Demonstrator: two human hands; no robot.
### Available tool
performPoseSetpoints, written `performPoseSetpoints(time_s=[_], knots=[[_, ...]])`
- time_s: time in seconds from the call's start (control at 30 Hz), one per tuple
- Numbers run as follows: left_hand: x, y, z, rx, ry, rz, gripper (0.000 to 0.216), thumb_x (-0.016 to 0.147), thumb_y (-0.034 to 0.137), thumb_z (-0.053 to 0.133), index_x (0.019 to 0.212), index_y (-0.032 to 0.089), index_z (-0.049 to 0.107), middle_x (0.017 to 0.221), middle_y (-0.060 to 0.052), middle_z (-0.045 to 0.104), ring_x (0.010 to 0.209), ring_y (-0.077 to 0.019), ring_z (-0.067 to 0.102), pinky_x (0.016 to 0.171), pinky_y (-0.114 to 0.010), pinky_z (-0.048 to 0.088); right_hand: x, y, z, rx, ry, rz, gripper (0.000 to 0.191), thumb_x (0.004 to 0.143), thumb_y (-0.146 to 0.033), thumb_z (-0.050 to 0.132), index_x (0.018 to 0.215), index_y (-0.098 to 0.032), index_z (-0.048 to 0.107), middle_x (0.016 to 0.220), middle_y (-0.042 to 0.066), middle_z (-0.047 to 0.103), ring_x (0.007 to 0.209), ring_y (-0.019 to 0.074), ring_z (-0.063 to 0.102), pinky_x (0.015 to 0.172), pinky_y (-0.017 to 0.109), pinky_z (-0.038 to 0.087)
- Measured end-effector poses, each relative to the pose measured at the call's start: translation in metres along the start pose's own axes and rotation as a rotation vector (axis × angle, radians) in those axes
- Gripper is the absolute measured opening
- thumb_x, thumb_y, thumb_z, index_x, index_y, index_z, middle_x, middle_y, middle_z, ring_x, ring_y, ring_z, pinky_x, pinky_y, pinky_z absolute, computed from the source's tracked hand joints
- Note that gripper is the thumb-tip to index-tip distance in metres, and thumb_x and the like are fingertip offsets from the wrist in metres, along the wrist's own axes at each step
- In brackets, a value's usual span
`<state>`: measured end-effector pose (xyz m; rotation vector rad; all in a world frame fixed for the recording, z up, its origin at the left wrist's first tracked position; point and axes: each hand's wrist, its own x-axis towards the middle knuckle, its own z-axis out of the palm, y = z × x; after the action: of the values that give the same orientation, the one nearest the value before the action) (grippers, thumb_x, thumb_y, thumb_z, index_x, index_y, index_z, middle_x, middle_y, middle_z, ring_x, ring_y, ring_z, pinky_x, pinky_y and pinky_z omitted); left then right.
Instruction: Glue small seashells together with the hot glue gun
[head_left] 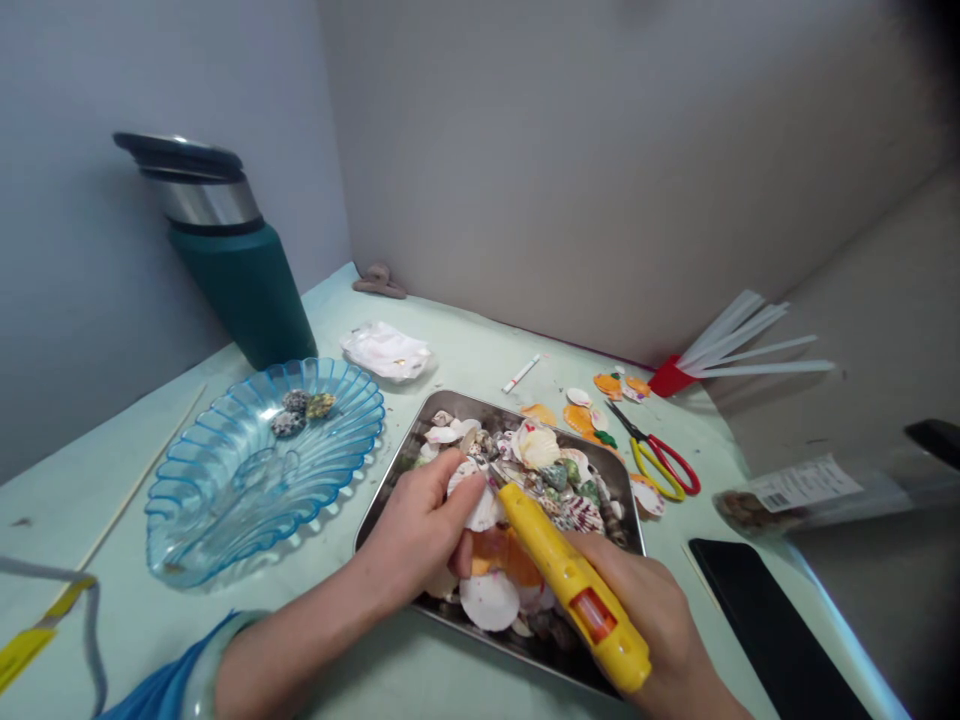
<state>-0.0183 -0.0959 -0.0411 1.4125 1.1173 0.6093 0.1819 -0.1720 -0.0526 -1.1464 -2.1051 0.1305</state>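
While the left hand (422,517) pinches a shell (484,512), the right (661,602) grips a tool (556,556); the shell lies between.

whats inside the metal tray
The metal tray holds seashells, including white, orange, green and striped ones. Anything beneath the top layer, or behind the left grip, right grip and yellow tool, is hidden.

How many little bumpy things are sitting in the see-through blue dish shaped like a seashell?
3. A dark-grey speckled bumpy piece sits toward the back, another dark-grey speckled one in front of it, and a yellow-brown speckled bumpy piece to the right.
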Motion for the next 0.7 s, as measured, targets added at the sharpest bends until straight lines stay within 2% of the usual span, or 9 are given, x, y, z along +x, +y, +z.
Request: performPoseSetpoints(time_s=[0.7], knots=[[-0.0010, 0.0030, -0.0014, -0.045, 0.012, 0.023, 0.025, 0.087, 0.042, 0.047, 0.070, 0.024, 0.045, 0.035, 0.006, 0.052, 0.036, -0.0126, 0.048, 0.049, -0.020, 0.038, -0.0040, 0.0041, 0.0013, 0.039, -0.015, 0.074, 0.020, 0.092, -0.030, 0.051, 0.109, -0.020, 0.053, 0.078, 0.002, 0.071, 0.059, 0.0139, 0.068, 0.052, 0.020, 0.052]])
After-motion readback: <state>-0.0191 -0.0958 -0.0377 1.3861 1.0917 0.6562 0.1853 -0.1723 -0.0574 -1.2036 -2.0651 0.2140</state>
